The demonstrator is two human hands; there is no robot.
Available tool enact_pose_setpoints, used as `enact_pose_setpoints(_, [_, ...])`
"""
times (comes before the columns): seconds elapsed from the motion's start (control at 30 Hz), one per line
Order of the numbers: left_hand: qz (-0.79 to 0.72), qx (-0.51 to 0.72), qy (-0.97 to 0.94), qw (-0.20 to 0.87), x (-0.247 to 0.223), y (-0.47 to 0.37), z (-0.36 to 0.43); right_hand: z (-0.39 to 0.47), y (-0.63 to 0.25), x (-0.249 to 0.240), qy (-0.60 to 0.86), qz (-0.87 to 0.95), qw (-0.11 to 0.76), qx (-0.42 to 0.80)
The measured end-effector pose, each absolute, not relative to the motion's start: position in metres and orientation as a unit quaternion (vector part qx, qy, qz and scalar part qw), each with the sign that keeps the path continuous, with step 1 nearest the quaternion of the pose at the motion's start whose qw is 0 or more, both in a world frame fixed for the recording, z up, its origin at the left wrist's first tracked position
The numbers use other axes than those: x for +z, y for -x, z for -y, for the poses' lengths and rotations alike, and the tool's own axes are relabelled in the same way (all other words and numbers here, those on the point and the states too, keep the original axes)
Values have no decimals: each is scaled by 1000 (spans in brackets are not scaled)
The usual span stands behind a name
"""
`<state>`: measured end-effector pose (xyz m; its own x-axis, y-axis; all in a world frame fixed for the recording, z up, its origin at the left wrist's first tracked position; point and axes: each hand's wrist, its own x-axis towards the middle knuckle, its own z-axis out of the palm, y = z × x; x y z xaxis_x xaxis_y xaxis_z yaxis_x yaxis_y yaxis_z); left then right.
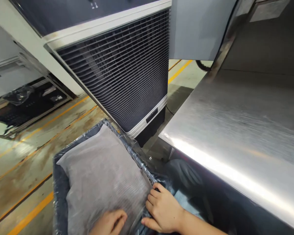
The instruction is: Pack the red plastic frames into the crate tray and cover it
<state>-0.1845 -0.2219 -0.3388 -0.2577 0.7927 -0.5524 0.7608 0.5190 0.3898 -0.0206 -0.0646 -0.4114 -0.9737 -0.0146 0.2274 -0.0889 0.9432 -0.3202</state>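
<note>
A grey cloth (pixel 105 173) with a finely ribbed surface lies spread inside a dark bin (pixel 60 182) lined with clear plastic. At the bottom edge my left hand (pixel 110 222) is over the cloth, slightly blurred, its fingers curled towards the thumb. What those fingers hold, if anything, is hidden. My right hand (pixel 163 209) is closed over the bin's right rim, its fingers wrapped round the edge and the plastic liner (pixel 137 160).
A large air cooler (pixel 127 65) with a slatted grille stands just beyond the bin. On the right a shiny metal table (pixel 240 130) juts out close to my right arm. At left a low rack (pixel 26 101) holds dark, plastic-covered items. Yellow lines mark the floor (pixel 22 166).
</note>
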Motion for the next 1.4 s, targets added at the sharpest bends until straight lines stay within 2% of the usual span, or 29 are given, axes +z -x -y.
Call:
enact_pose_setpoints(0.1, [-844, 45, -493, 208, -341, 208, 188, 65, 22, -414, -26, 980, 118, 159])
enact_pose_setpoints(0.3, [-870, 35, -486, 81, -372, 239, 121, 66, 25, -416, -19, 981, 118, 152])
enact_pose_setpoints(0.6, [-872, -1, -484, 75, -395, 241, 114, 68, 26, -425, -17, 975, 154, 161])
enact_pose_setpoints(0.8, [-894, -5, -438, 94, -379, 257, 106, 70, 26, -433, -11, 970, 191, 152])
enact_pose_setpoints(0.97, [-940, 14, -338, 30, -363, 295, 86, 71, 27, -438, -14, 969, 194, 152])
enact_pose_setpoints(1.07, [-964, 28, -266, 2, -362, 318, 73, 73, 29, -444, -13, 961, 238, 138])
enact_pose_setpoints(1.2, [-981, 50, -185, 17, -365, 337, 60, 74, 36, -458, -1, 938, 335, 92])
enact_pose_setpoints(1.4, [-982, 79, -165, 37, -366, 344, 57, 71, 40, -470, -15, 940, 339, 42])
